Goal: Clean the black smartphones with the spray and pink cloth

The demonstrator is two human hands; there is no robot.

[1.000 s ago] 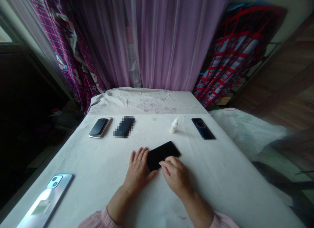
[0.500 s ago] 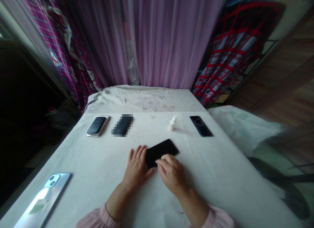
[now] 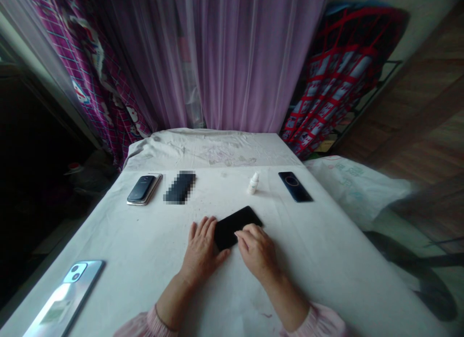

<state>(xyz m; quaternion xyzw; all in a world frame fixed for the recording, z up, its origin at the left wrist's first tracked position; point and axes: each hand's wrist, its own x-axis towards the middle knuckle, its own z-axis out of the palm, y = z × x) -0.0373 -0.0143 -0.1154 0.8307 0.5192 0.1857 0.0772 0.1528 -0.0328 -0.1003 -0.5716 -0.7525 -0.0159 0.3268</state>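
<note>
A black smartphone (image 3: 232, 226) lies flat and slanted on the white cloth, its dark screen facing up. My left hand (image 3: 203, 245) rests at the phone's left end, fingers stretched out, the thumb along its near edge. Over the right part of the screen, my right hand (image 3: 257, 250) is closed, thumb and fingers pinched together. A tiny pale bit shows at its fingertips; I cannot make out whether it is a held thing or a nail. Beyond the phone stands a small white dropper-type bottle (image 3: 253, 183), upright.
At the back left, a dark phone (image 3: 141, 188) lies on a paler one, beside a blurred-out dark object (image 3: 180, 187). Another dark phone (image 3: 295, 186) is at the back right. A silvery-blue phone (image 3: 65, 298) lies front left. Curtains (image 3: 246, 61) hang behind the table (image 3: 326, 279).
My right hand has slid slightly to the right along the phone's screen. My left hand stays at the phone's left end. The whole view has shifted a little.
</note>
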